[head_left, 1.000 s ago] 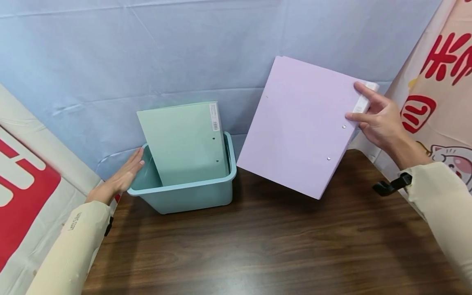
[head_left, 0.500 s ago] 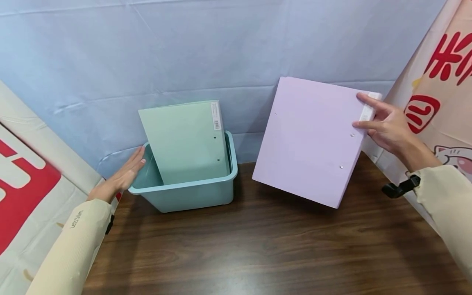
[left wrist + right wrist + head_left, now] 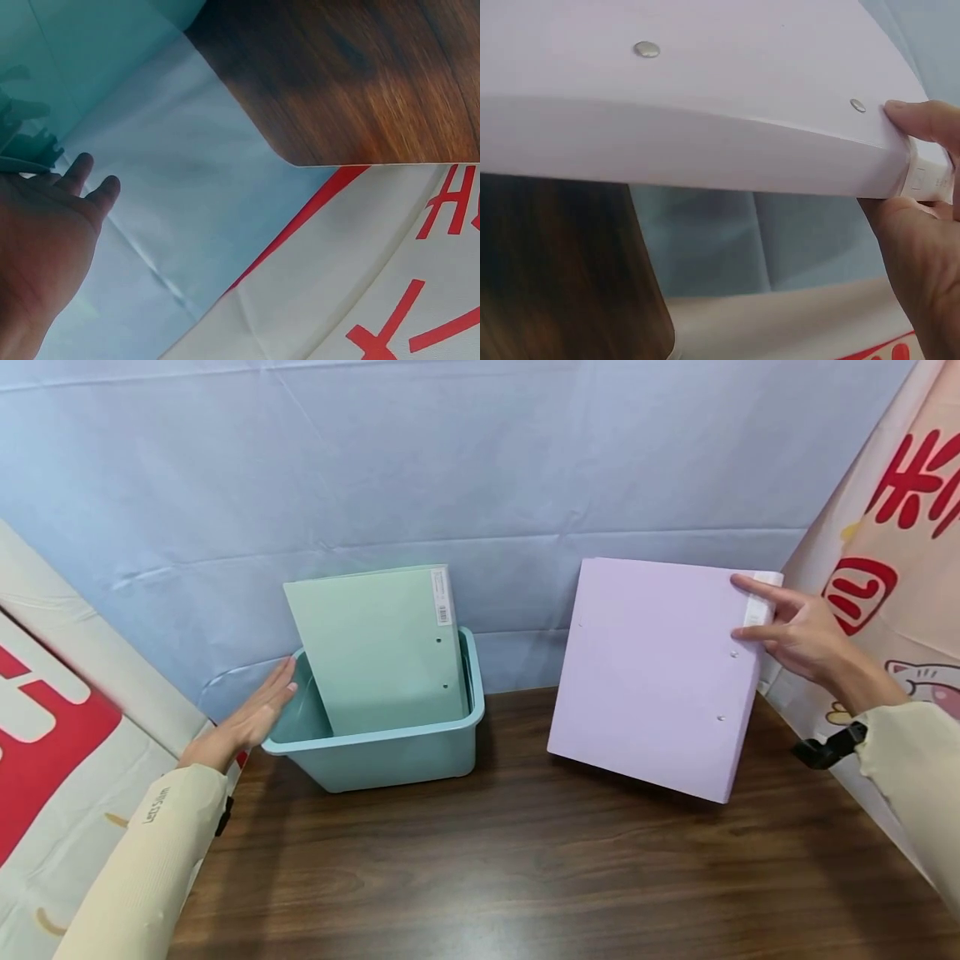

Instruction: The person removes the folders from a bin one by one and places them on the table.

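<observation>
My right hand (image 3: 806, 631) grips a lilac ring binder (image 3: 652, 677) by the upper end of its spine, near a white label. The binder stands nearly upright, leaning slightly, its lower edge close over the table; in the right wrist view, the binder (image 3: 705, 142) shows silver rivets beside its spine. On the left, a teal plastic bin (image 3: 382, 764) holds a mint green binder (image 3: 378, 652), tilted and sticking out above the rim. My left hand (image 3: 251, 714) lies against the bin's left rim with its fingers straight; the left wrist view shows this hand (image 3: 52, 232) below the bin wall (image 3: 82, 60).
Underneath is a dark wood-grain table (image 3: 480, 868). A pale blue cloth (image 3: 480, 460) hangs behind it. Printed banners with red characters stand close on the left (image 3: 60, 760) and right (image 3: 900, 527).
My right hand has moved the lilac binder rightward and down, toward the table, and turned it more upright. The left hand, bin and mint green binder have stayed nearly still.
</observation>
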`<state>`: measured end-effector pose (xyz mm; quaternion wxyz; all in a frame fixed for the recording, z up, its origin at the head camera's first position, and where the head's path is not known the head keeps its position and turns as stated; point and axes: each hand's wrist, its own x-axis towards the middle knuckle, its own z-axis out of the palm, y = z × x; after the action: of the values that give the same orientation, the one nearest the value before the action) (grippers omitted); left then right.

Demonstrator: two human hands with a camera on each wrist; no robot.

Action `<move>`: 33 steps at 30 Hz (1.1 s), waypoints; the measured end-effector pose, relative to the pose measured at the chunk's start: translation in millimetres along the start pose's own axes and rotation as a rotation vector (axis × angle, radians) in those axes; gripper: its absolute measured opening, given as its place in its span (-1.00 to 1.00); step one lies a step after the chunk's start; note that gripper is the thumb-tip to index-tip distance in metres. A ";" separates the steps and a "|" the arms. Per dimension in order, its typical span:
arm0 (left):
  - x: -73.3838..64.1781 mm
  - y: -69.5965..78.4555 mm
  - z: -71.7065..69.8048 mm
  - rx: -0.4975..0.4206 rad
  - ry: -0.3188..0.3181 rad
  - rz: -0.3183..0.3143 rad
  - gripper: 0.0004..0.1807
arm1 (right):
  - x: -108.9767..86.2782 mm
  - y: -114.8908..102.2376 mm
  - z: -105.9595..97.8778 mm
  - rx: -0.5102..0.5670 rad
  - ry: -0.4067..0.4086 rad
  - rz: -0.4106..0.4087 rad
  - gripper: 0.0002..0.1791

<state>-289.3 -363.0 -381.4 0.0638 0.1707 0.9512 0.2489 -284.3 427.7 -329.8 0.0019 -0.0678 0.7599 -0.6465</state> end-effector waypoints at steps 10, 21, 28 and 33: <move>-1.9 3.1 -1.0 -0.005 -0.003 -0.022 -0.27 | -0.4 14.0 -18.4 -0.120 -0.030 0.088 -0.15; -2.3 4.1 -1.9 0.010 -0.008 -0.023 -0.26 | 4.9 32.9 -32.4 -0.294 -0.088 0.141 -0.14; 0.6 2.9 -2.7 0.018 -0.015 -0.025 -0.27 | 6.6 45.1 -39.6 -0.316 -0.114 0.168 -0.10; 1.9 0.7 -2.7 0.007 -0.022 -0.035 -0.26 | 7.5 49.8 -45.6 -0.404 -0.125 0.194 -0.08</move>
<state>-291.4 -363.0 -378.8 0.0781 0.1571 0.9541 0.2426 -300.9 479.3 -370.6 0.0977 -0.0335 0.8752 -0.4727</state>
